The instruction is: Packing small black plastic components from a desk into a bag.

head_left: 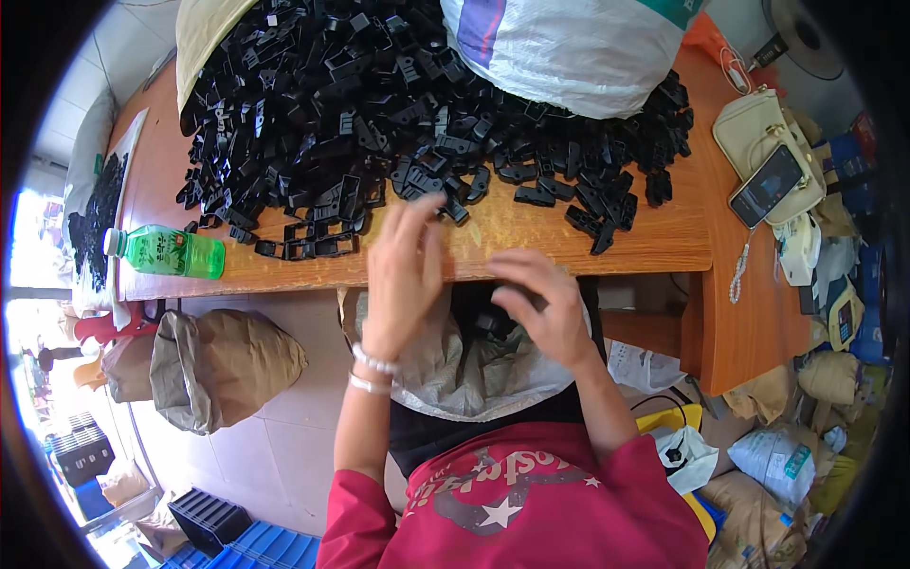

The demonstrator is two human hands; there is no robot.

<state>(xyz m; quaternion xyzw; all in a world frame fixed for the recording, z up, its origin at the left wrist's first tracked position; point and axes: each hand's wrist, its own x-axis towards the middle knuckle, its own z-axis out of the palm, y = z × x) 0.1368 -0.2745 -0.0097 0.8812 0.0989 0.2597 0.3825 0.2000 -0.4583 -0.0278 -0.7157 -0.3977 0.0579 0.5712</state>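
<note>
A large heap of black plastic parts (pixel 313 123) covers the far part of the wooden table. My left hand (pixel 406 270) is over the table's front edge, its fingers stretched out and slightly blurred, with the fingertips at the near edge of the heap. I cannot tell whether they touch a part. My right hand (pixel 542 305) hangs above the mouth of a sack (pixel 436 365) on my lap, thumb and fingers apart, and I see nothing in it. Dark parts show inside the sack, partly shaded.
A green bottle (pixel 175 253) lies on its side at the table's left. A white woven sack (pixel 569 57) rests on the heap. At right are a phone (pixel 766 187) and a cream bag (pixel 749 123). A brown sack (pixel 223 365) stands below left, blue crates (pixel 270 548) on the floor.
</note>
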